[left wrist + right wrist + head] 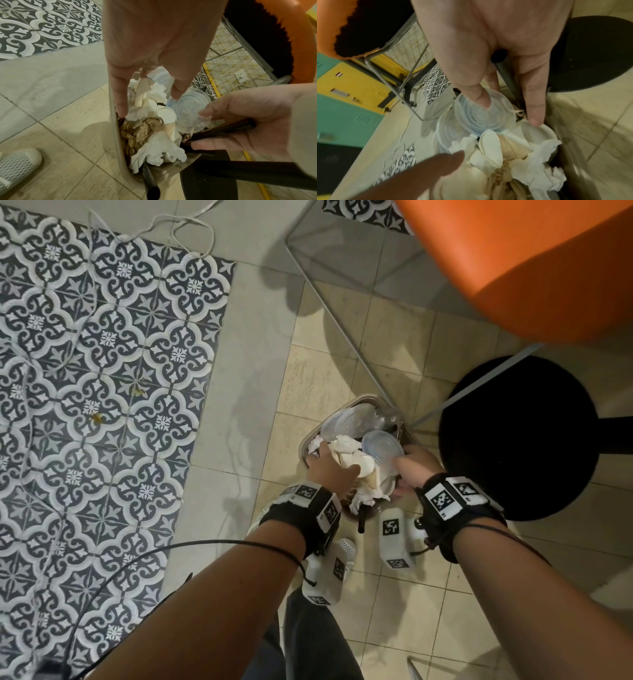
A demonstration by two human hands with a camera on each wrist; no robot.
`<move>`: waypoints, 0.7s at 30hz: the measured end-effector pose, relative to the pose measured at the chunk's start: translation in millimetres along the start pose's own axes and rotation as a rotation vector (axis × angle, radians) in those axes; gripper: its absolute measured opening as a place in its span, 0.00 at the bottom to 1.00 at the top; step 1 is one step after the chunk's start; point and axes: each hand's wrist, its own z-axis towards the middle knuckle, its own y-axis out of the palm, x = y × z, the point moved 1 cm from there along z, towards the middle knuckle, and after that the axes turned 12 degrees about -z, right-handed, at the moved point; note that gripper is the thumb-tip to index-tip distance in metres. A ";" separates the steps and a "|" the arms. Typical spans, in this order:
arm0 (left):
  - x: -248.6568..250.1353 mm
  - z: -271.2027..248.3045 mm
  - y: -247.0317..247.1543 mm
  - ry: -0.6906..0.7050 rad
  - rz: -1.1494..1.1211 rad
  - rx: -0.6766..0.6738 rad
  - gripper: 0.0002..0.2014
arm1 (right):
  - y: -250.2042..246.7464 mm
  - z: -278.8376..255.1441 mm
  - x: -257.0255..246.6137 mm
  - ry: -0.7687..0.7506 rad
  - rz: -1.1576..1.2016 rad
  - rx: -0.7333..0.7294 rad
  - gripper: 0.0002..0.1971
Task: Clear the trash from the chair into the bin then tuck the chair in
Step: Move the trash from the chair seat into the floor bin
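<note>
Two hands are down in the bin (310, 440) at once, and the trash already sits heaped to its rim. My left hand (329, 470) is on the left, fingers nearly straight, pressing into crumpled white tissue (157, 148) and brown paper (137, 129); I judge these soft, light and springy, so they want pushing down from the top. Right of that lies a clear plastic lid (188, 108), thin, slippery and easy to crack, best pinched at its edge. My right hand (416, 467) is loosely spread with fingertips on that lid and a black straw (223, 128) across the palm. The orange chair (513, 268) stands far right, not yet tucked in
</note>
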 end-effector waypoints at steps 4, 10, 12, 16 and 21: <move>-2.7 0.2 -0.1 0.018 0.019 -0.017 0.41 | 18.2 13.4 -2.3 -0.028 -0.295 0.118 0.17; 0.3 -1.7 -2.0 0.030 -0.041 -0.148 0.40 | 31.3 25.2 1.8 0.002 -0.225 0.114 0.33; 0.5 -3.0 -3.3 0.042 -0.073 -0.130 0.44 | 21.4 9.6 0.7 -0.027 -0.185 0.153 0.41; -3.8 -3.9 -5.6 0.083 -0.035 -0.073 0.42 | 5.0 -6.0 7.7 -0.061 -0.137 0.144 0.41; 8.9 -19.5 -16.7 0.126 0.042 -0.022 0.33 | -6.8 -23.1 7.5 -0.085 -0.224 0.187 0.37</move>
